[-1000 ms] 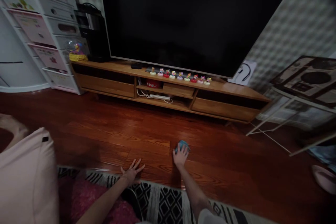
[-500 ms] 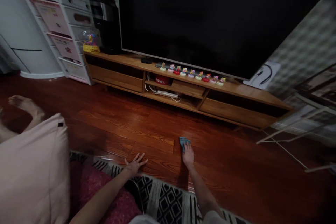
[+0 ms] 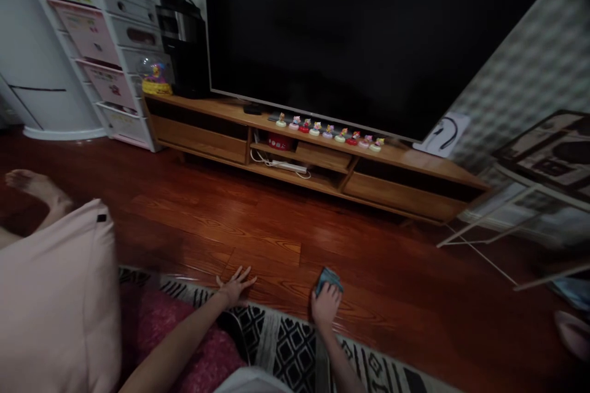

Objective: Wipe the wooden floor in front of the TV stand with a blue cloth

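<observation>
Under my right hand [image 3: 327,306] is a blue-grey cloth [image 3: 329,279], pressed against the glossy reddish wooden floor [image 3: 271,215] with my fingers over it. My left hand [image 3: 234,287] rests on the floor to the left, fingers spread and holding nothing. Both forearms cross the black-and-white patterned rug [image 3: 295,344]. A dark pink cushion or fabric [image 3: 179,325] lies beneath my left forearm.
Ahead stands a low wooden TV stand [image 3: 203,142] with several small figurines [image 3: 328,131] and a large television [image 3: 341,37]. A pale pink pillow [image 3: 55,301] and a bare foot [image 3: 37,187] are at left. A white-legged folding frame [image 3: 488,239] stands at right.
My right hand has drawn the cloth back across the floor, nearer to me and the rug. My left hand stays in place, and the view has shifted slightly.
</observation>
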A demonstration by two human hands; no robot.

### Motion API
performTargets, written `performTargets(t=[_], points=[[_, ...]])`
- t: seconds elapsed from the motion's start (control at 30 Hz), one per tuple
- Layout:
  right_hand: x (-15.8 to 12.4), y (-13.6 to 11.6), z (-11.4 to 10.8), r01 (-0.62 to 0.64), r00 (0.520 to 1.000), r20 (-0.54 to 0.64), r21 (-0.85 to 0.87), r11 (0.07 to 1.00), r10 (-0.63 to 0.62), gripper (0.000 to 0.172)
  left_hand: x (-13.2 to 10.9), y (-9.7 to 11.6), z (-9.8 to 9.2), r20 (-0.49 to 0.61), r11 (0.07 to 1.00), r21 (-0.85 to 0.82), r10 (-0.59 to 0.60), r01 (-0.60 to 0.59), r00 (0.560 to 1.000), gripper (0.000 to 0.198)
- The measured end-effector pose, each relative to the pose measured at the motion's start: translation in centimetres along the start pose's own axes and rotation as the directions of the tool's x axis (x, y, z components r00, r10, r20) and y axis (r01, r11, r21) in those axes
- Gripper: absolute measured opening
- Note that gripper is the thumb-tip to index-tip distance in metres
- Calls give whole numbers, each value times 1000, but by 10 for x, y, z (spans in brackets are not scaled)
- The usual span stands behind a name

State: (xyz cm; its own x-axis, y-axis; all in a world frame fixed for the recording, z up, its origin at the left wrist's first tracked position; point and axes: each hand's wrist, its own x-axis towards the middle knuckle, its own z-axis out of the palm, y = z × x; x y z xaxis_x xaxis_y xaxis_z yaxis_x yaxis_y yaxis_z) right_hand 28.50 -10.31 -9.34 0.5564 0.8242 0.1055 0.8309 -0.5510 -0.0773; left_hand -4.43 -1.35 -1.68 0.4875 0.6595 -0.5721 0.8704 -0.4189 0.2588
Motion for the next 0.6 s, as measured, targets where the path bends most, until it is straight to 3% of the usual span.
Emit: performTargets(t=[0.13,0.27,0.4,0.5,0.6], points=[[-23,-62,6,253,967,15,87,964,-255,59,-3,-1,-3,6,1000,7,14,-14,1000,97],[-11,-88,6,315,946,35,143,938,-323,65,-4,-8,0,0,1000,8,29,-29,1000,95],[30,-51,-10,275,954,100,75,959,-281,68,-5,-18,2,16,997,15,70,-70,997,93],[52,-3,-20,108,989,104,-1,994,-108,68,-7,-21,1,27,997,22,77,-78,997,92],[49,28,-21,-27,997,78,-39,999,30,66,-5,-21,1,38,996,37,82,-83,996,94]])
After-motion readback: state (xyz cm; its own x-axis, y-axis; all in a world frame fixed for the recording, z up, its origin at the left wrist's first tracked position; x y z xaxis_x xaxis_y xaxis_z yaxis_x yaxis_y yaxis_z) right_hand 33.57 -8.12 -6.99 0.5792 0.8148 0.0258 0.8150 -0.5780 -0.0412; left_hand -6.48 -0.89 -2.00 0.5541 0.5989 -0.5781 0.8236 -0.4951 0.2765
